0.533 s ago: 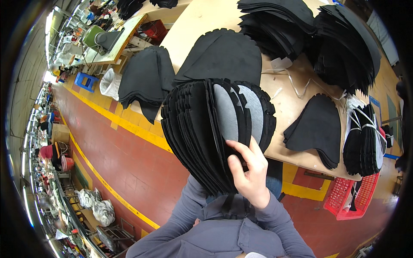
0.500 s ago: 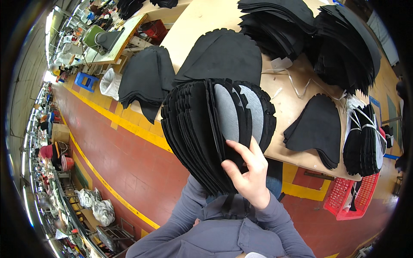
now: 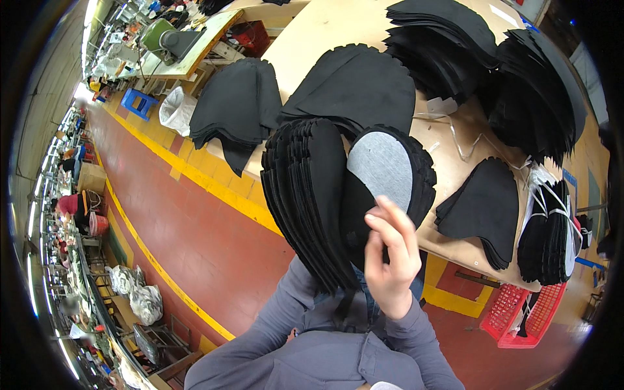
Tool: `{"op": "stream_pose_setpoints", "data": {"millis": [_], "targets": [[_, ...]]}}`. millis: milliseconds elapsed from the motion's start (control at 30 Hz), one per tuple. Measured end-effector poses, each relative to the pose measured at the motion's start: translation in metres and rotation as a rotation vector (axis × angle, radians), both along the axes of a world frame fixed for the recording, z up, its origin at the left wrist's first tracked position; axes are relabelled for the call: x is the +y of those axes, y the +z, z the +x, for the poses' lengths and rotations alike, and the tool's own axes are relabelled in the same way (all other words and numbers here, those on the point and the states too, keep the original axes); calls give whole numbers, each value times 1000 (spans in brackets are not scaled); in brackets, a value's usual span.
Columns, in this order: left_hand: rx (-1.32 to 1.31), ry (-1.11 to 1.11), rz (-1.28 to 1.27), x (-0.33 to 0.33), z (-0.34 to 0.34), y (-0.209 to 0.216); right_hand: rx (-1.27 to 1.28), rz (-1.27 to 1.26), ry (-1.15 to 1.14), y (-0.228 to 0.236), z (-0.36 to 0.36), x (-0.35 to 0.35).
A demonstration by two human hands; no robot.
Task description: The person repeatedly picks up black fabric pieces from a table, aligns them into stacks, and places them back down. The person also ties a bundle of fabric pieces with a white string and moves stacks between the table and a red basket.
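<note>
A thick bundle of black fabric pieces (image 3: 302, 195) with notched upper edges stands fanned in front of my body. At its right side a piece with a light grey oval lining (image 3: 383, 166) faces up. My right hand (image 3: 393, 260) is over the lower part of that piece, fingers loosely bent and a little apart, with nothing visible between them. My left sleeve (image 3: 289, 292) runs up under the bundle. The bundle hides my left hand, so its fingers and grip do not show.
A tan table (image 3: 305, 39) carries black fabric stacks (image 3: 357, 84), a smaller stack (image 3: 484, 208) and a tied bundle (image 3: 546, 234) at right. A red plastic basket (image 3: 520, 318) sits below the table's edge. Left are a blue stool (image 3: 138, 104) and a white bag (image 3: 177, 110).
The bundle has parted further, so one grey oval now lies broadly exposed where two narrow ones showed. My right fingers have come off the pieces' edges and drawn closer together.
</note>
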State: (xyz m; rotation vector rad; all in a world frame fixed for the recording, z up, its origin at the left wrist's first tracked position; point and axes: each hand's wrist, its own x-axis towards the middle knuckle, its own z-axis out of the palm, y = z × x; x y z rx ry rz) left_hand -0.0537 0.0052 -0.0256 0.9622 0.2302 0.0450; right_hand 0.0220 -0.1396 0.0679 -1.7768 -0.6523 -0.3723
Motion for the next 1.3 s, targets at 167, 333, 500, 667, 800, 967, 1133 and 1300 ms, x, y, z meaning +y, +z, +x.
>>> {"op": "stream_pose_setpoints", "data": {"millis": [167, 333, 500, 667, 800, 967, 1133, 1300], "targets": [[-2, 25, -40, -1, 22, -4, 293, 69, 237, 13, -6, 16], [-17, 80, -71, -12, 7, -10, 396, 95, 223, 13, -7, 13], [-22, 122, -130, -15, 11, -14, 210, -148, 157, 12, -1, 0], [-28, 136, -170, -21, 13, -18, 225, -79, 127, 14, -2, 6], [-33, 139, -198, -18, 16, -19, 271, -80, 110, 8, -5, 3], [-30, 130, -237, -17, 16, -21, 391, -11, 123, 6, -5, 0], [-28, 121, -280, -16, 14, -23, -12, 44, -35, -6, 1, 8], [-24, 115, -310, -18, 2, -27, 16, -209, 86, 2, 1, 1]]}}
